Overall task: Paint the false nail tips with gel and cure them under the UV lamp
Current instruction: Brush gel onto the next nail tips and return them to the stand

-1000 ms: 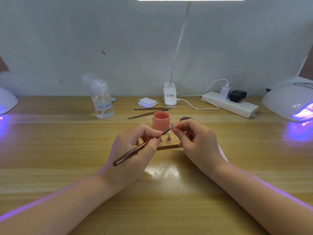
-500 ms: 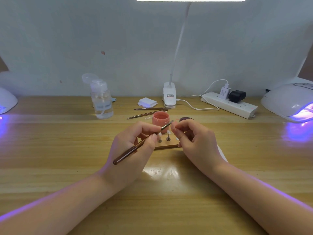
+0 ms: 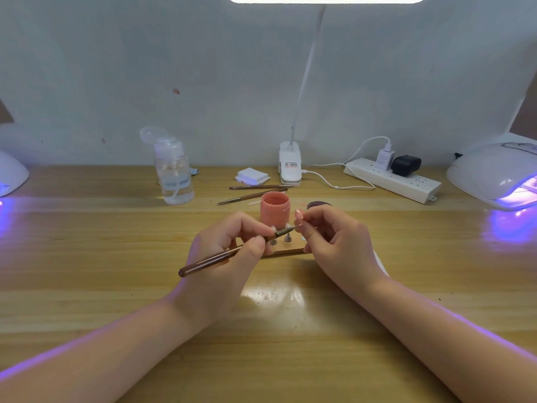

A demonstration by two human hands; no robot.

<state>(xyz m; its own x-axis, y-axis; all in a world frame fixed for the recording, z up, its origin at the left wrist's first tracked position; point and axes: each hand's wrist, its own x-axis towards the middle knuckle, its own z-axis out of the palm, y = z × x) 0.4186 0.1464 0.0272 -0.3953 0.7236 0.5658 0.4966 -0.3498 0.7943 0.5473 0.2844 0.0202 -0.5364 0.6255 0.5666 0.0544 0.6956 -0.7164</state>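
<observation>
Thin brown gel brush (image 3: 229, 255) angled up-right at frame centre, bristle tip meeting a small pale nail tip (image 3: 298, 214) raised just right of centre. Open pink gel jar (image 3: 275, 210) stood upright just behind. Two more tips on metal stands (image 3: 287, 236) set on a wooden base (image 3: 286, 252). White UV lamp (image 3: 494, 173) at right edge, glowing purple.

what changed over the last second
Very little. The brush tip, gripped in the left hand, shifted slightly against the nail tip pinched by the right hand. Both hands kept their holds. The gel pot, bottle and UV lamp stayed put.
</observation>
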